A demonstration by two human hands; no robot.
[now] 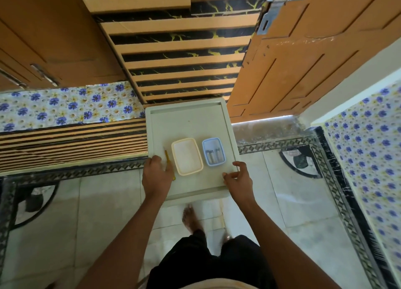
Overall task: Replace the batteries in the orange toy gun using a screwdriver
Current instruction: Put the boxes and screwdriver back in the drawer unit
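Looks unstarted: no gun in view, batteries (213, 155) in the blue tub (204, 146), right of the empty cream tub (173, 151). Screwdriver (167, 156) lies at table (191, 123) left, left hand (157, 176) flat over its near end, ungripped. Right hand (237, 180) curled at right rim; grip unclear.

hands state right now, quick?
Left hand: open, resting on the white table by the screwdriver.
Right hand: fingers curled at its edge; grip cannot be told.
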